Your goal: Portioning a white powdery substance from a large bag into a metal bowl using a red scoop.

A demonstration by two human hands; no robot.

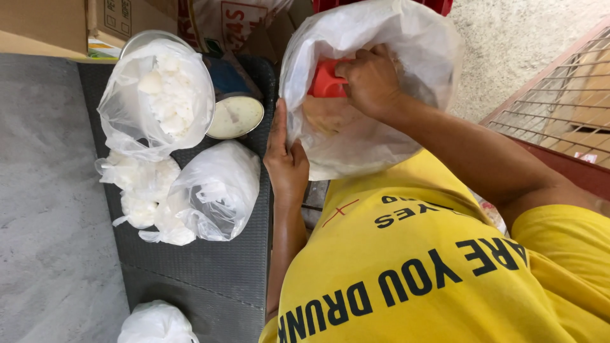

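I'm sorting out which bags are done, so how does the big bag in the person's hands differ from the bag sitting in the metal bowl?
The big bag is held open by the left hand, with the right hand inside gripping a red scoop; the bag in the bowl rests untouched. The held bag is larger. The bowl bag shows white chunks clearly; the held bag's contents are mostly hidden. Both are thin, clear plastic.

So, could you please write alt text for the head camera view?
A person in a yellow shirt holds a large plastic bag open with the left hand while the right hand grips a red scoop inside it. Smaller bags of white lumps lie on a dark mat beside them.
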